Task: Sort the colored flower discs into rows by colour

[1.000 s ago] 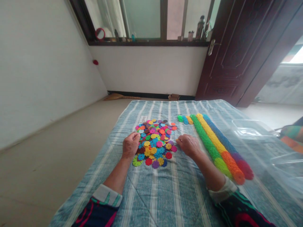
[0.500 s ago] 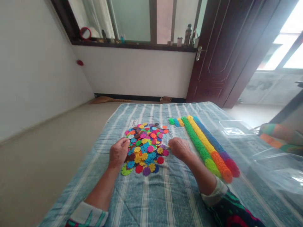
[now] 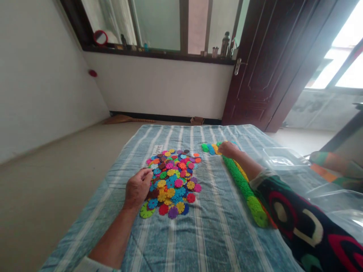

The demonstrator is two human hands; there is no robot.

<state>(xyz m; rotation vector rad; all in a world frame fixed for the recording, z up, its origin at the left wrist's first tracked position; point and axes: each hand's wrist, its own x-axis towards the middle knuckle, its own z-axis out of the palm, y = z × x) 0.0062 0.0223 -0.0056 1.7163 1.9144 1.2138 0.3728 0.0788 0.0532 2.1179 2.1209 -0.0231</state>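
Many coloured notched discs (image 3: 171, 182) lie in a loose heap on the striped cloth (image 3: 159, 241). My left hand (image 3: 138, 189) rests at the heap's left edge, its fingers pressed together; what they pinch, if anything, is too small to tell. Farther right, my right hand (image 3: 227, 149) is closed over the far ends of the long rows of discs, beside a short yellow stack (image 3: 216, 148). Whatever its fingers hold is hidden. The green row (image 3: 238, 179) shows below that hand, while my forearm and sleeve cover most of the yellow and blue rows.
Short blue (image 3: 211, 149) and bright green stacks (image 3: 204, 147) stand left of my right hand. Two clear plastic containers, one at the right (image 3: 286, 158), sit past my sleeve. A small printed label (image 3: 159, 149) lies behind the heap. Beyond the cloth is a dark red door (image 3: 258, 75).
My right hand has moved from the heap's right side forward and right to the far ends of the rows, its sleeve now covering them. My left hand has shifted slightly left and down in view.
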